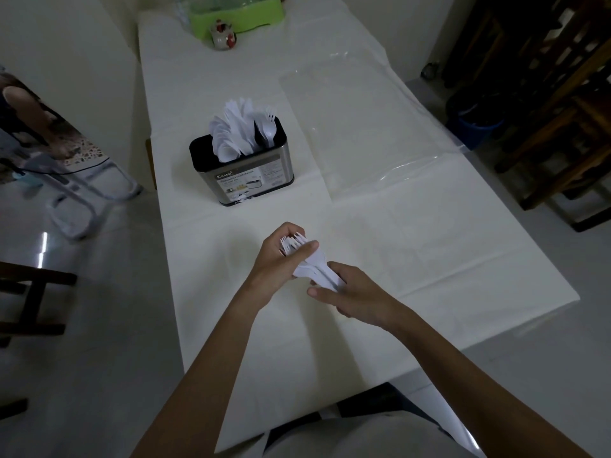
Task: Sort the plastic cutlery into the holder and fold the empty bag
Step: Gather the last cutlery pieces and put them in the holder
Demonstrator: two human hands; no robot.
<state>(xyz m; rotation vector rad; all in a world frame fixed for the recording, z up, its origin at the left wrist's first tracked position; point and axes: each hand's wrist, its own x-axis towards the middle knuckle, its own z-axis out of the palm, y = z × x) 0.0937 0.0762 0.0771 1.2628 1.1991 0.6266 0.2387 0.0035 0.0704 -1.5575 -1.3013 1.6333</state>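
A bundle of white plastic forks is held between both hands above the near middle of the white table. My left hand grips the tine end, and my right hand grips the handle end. The metal holder with a black rim stands further back, with white spoons and knives in its left side and a few forks in its right. The clear, flat plastic bag lies on the table to the holder's right.
A green container and a small patterned pot sit at the table's far end. Folding chair legs stand on the floor to the left. Dark wooden furniture and a blue bucket are at the right.
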